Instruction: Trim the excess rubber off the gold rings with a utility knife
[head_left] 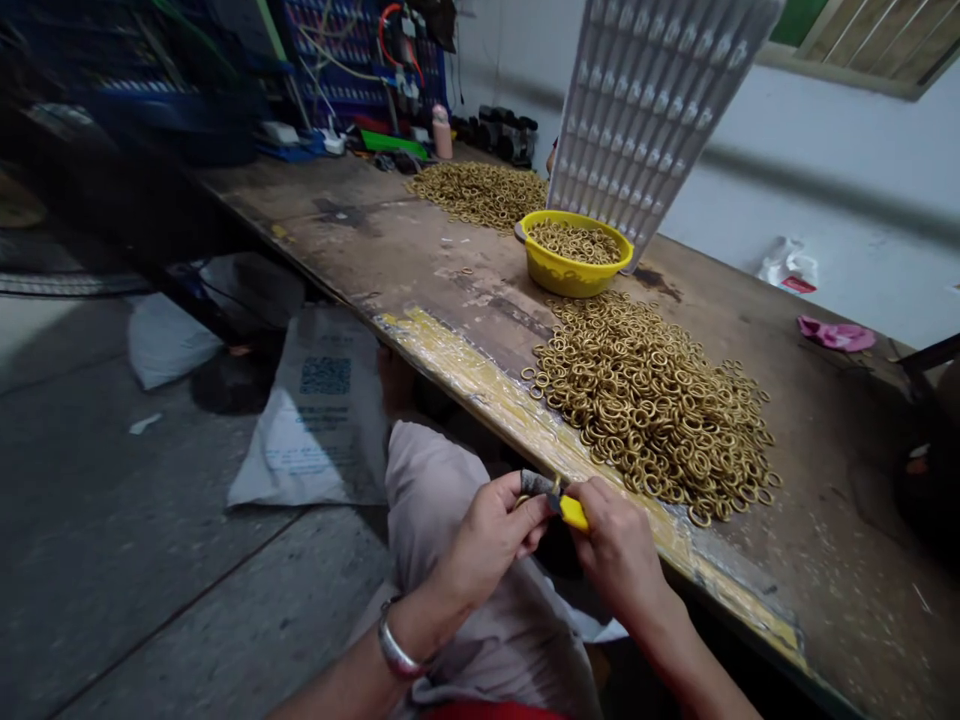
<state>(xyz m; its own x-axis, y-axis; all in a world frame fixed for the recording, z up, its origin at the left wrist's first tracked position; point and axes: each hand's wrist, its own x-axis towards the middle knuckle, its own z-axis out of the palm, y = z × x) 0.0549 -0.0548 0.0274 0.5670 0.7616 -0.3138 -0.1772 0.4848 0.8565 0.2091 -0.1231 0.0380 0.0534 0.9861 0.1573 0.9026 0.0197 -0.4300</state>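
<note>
Both hands meet just in front of the taped table edge. My left hand [491,530], with a metal bracelet at its wrist, is closed; dark wrapping shows on a finger, and a bit of a brass ring shows at its fingertips. My right hand [616,535] is closed around a tool with a yellow handle [574,513], its dark head touching the left fingertips. Beyond the hands, a large pile of brass rings [660,400] lies on the wooden table [420,260]. Behind that pile stands a yellow basin [574,280] full of rings.
A second ring pile [480,193] lies farther back. A tall grey ribbed panel [652,110] stands behind the basin. Pink cloth [836,334] is at the right, a pink bottle [442,132] at the back. A white sack [315,420] sits on the floor at left.
</note>
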